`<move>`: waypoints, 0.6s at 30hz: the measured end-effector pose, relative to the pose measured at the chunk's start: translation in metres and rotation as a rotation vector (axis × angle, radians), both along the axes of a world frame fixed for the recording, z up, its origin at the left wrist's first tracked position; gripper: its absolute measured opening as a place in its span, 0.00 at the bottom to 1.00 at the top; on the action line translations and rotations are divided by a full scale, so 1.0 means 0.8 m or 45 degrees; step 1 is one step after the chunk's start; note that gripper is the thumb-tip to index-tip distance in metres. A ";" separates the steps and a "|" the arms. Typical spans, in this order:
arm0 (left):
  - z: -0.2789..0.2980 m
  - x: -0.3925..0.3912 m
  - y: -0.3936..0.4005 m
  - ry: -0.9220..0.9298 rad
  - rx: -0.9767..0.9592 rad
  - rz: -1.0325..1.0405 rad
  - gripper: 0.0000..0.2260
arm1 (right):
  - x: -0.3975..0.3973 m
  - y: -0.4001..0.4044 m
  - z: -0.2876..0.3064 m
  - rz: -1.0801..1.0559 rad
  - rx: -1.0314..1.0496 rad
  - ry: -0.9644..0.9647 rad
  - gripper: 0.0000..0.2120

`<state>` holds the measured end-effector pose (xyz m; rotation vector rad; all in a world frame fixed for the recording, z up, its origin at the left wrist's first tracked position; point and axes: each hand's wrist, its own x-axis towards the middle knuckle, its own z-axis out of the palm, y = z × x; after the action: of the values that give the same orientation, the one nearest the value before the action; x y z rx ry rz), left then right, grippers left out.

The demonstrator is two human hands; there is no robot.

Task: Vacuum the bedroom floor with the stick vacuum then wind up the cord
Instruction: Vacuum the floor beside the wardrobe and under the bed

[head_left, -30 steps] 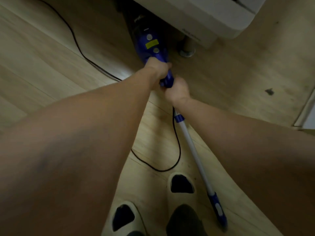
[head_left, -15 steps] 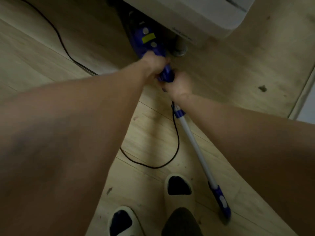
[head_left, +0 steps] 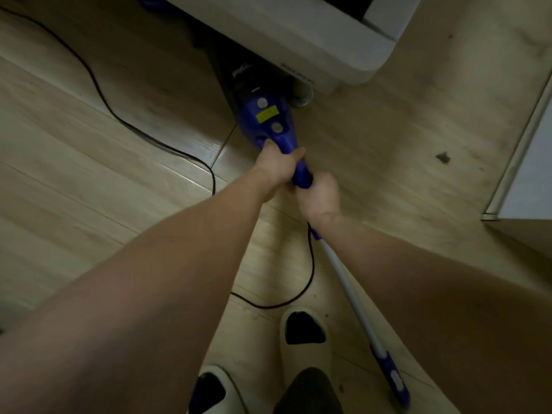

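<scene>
A: Both hands are locked on the stick vacuum [head_left: 270,122], and over the last second it's slid back out from under the white furniture [head_left: 298,34] — more of the blue body shows now than a moment ago.

B: So that's the pull half of a stroke. The left hand [head_left: 276,167] is wrapped tight round the blue handle just behind the body, and the right hand [head_left: 321,194] is clamped on the grip right below it, the two nearly touching.

A: The nozzle end is hidden in the dark gap beside the furniture leg [head_left: 301,98]. Can't tell how far in it reaches.

B: And the cord [head_left: 310,264] trails loose, looping over the wooden floor [head_left: 89,189] just ahead of the slippers [head_left: 304,333].

A: Which says vacuuming's underway, winding not started. That loop near the feet looks like a snag risk on the next push.
</scene>
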<state>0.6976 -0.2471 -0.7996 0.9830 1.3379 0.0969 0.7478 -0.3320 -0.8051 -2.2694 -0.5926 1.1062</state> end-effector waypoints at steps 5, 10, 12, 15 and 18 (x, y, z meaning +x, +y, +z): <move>0.004 0.009 0.072 -0.057 0.074 0.037 0.19 | 0.013 0.078 -0.009 0.110 0.034 0.022 0.09; 0.005 0.010 0.105 0.014 0.120 0.040 0.18 | 0.025 0.114 -0.011 0.192 0.029 0.006 0.04; 0.008 0.009 0.092 0.032 0.104 0.016 0.17 | 0.027 0.098 -0.007 0.223 -0.008 0.038 0.04; 0.007 0.007 0.053 0.042 0.053 -0.044 0.14 | 0.028 0.053 -0.003 0.257 -0.090 0.053 0.11; 0.006 0.007 0.024 0.032 0.003 -0.052 0.11 | 0.033 0.022 0.001 0.241 -0.069 0.093 0.13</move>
<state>0.7029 -0.2283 -0.7945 1.0158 1.3404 0.0556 0.7741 -0.3142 -0.8039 -2.2437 -0.7690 1.3040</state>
